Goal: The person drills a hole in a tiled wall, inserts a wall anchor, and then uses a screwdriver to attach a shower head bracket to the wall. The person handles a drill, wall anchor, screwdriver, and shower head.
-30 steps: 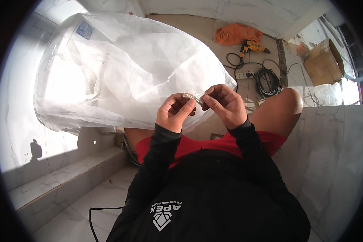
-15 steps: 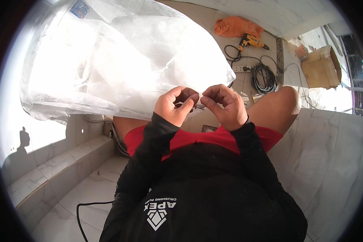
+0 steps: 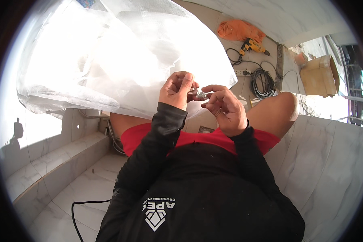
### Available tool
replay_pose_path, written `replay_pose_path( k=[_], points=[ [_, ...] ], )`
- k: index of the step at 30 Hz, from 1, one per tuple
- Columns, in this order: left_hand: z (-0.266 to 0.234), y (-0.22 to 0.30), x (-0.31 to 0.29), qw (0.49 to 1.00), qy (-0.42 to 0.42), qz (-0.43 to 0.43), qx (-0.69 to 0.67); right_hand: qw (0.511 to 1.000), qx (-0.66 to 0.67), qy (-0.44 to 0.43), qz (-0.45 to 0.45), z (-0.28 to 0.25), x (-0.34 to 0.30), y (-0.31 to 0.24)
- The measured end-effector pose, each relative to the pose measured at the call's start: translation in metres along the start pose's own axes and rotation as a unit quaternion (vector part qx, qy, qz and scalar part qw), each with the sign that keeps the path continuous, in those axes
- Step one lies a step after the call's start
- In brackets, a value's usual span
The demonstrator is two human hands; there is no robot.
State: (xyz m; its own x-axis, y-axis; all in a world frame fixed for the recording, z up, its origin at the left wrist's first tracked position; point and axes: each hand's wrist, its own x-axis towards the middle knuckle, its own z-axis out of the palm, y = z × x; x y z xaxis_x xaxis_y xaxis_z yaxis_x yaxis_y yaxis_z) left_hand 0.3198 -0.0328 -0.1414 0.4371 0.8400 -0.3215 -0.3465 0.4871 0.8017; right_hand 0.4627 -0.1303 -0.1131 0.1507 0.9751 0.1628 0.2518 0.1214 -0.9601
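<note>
Beige floor tiles (image 3: 205, 17) run past a large translucent white sheet (image 3: 149, 48) to an orange cloth (image 3: 238, 30), coiled dark cable (image 3: 263, 83) and yellow drill (image 3: 252, 46) toward the floor's far right. My left hand (image 3: 176, 90) curls, thumb on forefinger, what it grips I cannot tell; my right hand (image 3: 228, 109) has thumb and forefinger parted. Small shiny metal pieces (image 3: 201, 95) sit between both hands.

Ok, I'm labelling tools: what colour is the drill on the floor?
The drill is yellow and black, best seen in the head view.
</note>
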Motion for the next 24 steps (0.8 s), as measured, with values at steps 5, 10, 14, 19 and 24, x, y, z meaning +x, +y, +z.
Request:
replay_pose_path(
  k=[5,10,14,19,24],
  points=[
    [0.005,-0.01,-0.005,0.998,0.008,0.005,0.055,0.981,0.162,0.041,0.101,0.007,0.0,0.015],
    [-0.006,-0.008,-0.003,0.986,-0.036,0.013,0.164,0.98,0.155,0.021,0.125,0.004,0.004,0.026],
    [-0.014,0.014,-0.009,0.964,-0.121,0.051,0.23,0.966,0.189,-0.021,0.178,-0.007,0.017,0.023],
    [-0.007,0.054,-0.006,0.927,-0.124,0.092,0.342,0.939,0.275,-0.082,0.191,-0.006,0.038,0.023],
    [0.003,0.069,-0.003,0.907,-0.099,0.118,0.393,0.89,0.409,-0.096,0.178,0.001,0.037,0.032]
  ],
)
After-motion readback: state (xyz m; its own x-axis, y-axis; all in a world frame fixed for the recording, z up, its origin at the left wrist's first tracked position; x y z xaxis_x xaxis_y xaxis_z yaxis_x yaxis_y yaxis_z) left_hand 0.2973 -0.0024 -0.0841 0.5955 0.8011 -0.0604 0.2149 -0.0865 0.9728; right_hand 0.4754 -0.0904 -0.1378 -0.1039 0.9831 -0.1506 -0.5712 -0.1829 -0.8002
